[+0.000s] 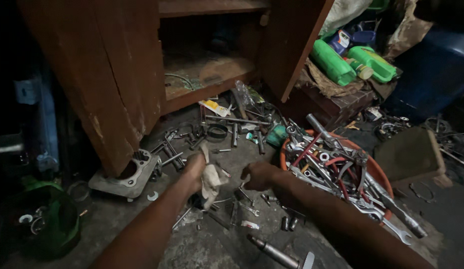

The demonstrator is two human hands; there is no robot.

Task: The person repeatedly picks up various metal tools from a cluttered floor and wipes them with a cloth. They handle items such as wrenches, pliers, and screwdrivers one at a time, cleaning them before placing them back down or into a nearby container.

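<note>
— Position of the arms?
— Both bare forearms reach forward and low, converging toward the middle.
— Left hand (pixel 193 169)?
— Knuckles up, fingers curled closed around something pale.
— Right hand (pixel 258 175)?
— Loosely fisted, fingers bent downward; whether it grips anything cannot be made out.

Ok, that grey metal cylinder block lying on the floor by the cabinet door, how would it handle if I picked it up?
The grey metal cylinder block looks like thick cast metal, so probably heavy and rigid. It lies flat, so it should slide rather than roll. Its large bore may offer a grip; the surface could be oily.
</note>
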